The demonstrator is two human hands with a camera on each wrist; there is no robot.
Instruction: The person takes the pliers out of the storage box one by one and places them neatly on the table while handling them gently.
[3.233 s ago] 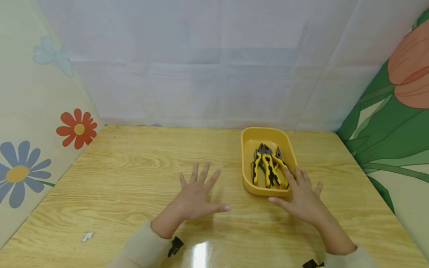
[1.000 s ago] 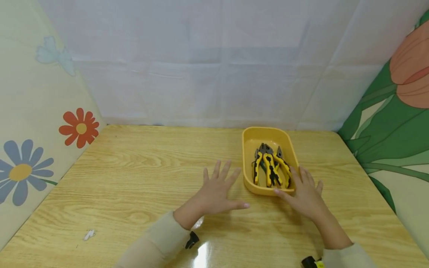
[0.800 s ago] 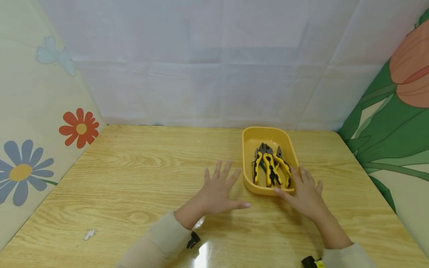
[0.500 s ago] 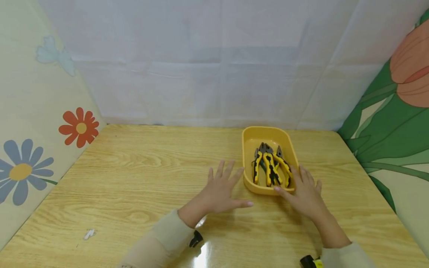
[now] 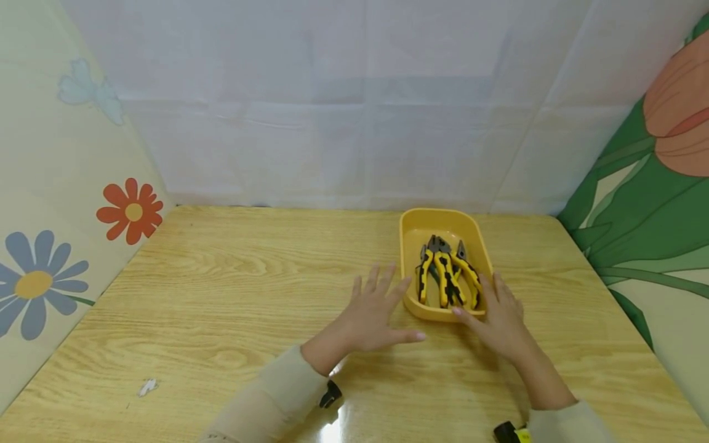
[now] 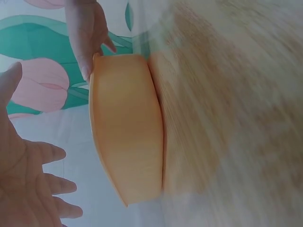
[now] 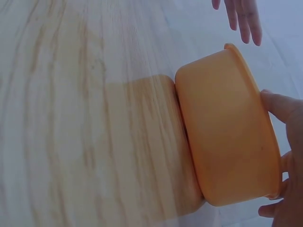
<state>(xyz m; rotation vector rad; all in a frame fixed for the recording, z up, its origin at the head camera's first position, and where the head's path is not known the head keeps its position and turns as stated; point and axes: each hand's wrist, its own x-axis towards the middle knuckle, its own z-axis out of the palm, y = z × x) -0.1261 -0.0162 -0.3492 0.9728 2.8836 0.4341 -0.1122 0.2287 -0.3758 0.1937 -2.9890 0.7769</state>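
Observation:
A yellow plastic bin (image 5: 411,246) stands on the table, holding several pairs of pliers (image 5: 445,277) with yellow-and-black handles. My right hand (image 5: 501,326) is at the bin's near right corner, its thumb at the near rim and its forefinger over the right rim. In the right wrist view the thumb (image 7: 277,105) meets the bin's rim (image 7: 255,90). Fingers spread, my left hand (image 5: 370,319) hovers just left of the bin and holds nothing. A gap shows between that hand (image 6: 23,175) and the bin wall (image 6: 128,132) in the left wrist view.
A small white scrap (image 5: 148,387) lies on the wood-grain table (image 5: 249,271) at the near left. A white sheet (image 5: 332,123) hangs behind the table. Flower-painted panels (image 5: 44,184) stand along both sides.
My left hand has moved right toward the bin, fingers still spread. My right hand has edged up to the bin's corner and since stayed there. The bin and pliers have not visibly moved.

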